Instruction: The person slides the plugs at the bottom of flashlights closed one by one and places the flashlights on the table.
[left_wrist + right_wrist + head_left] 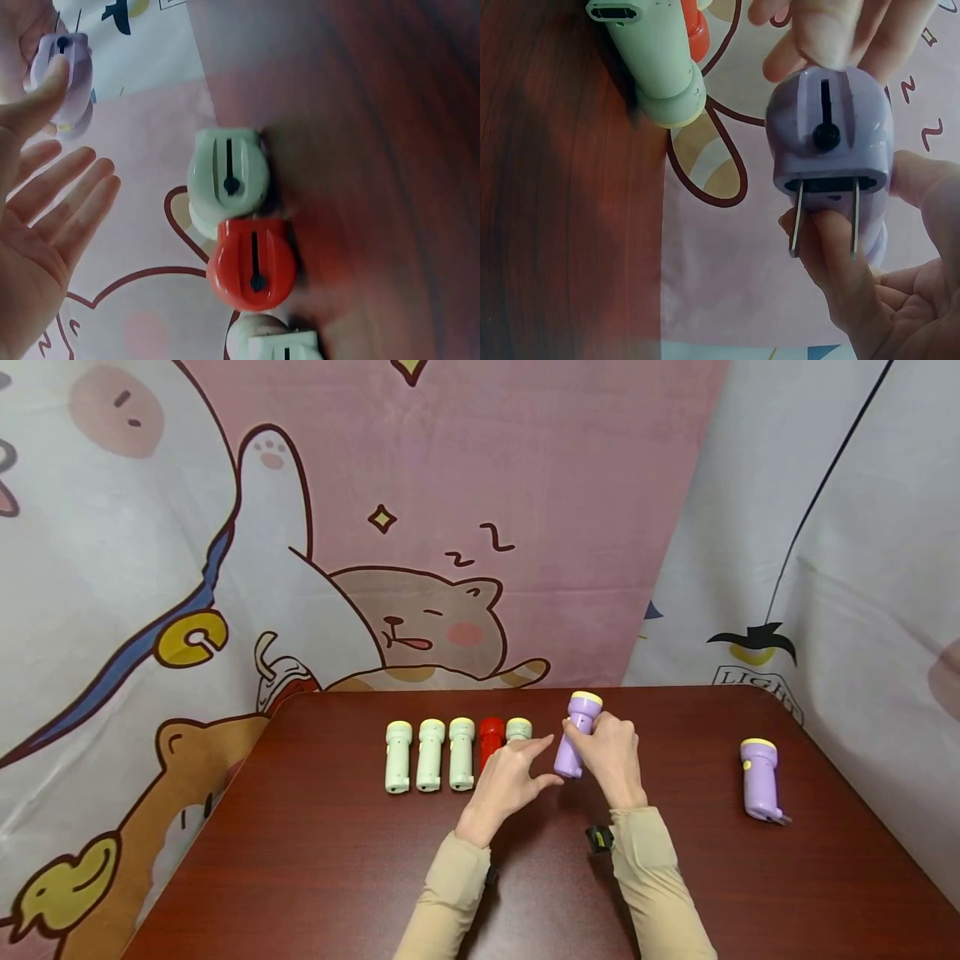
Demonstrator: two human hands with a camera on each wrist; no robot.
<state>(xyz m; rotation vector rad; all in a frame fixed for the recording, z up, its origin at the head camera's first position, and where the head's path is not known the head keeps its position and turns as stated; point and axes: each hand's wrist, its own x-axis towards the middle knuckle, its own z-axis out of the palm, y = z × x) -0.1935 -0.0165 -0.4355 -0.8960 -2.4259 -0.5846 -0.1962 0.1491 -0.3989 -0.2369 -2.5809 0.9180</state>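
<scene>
A purple flashlight [573, 742] is gripped in my right hand [617, 758], held tilted above the table with its yellow-rimmed head up. Two metal plug prongs [855, 217] stick out of its base beside a black slider [826, 136], seen in the right wrist view. My left hand [508, 778] is just left of it, fingers spread and nothing held. In the left wrist view the left thumb [46, 88] overlaps the flashlight's base; whether it touches cannot be told. Behind the left hand stand a red flashlight [491, 737] and a pale green flashlight [519, 728], both partly hidden.
Several pale green flashlights, such as the leftmost flashlight [398, 758], form a row with the red one on the brown table [315, 877]. Another purple flashlight [761, 781] lies at the right, its prongs out. A cartoon-printed cloth [585, 527] hangs behind.
</scene>
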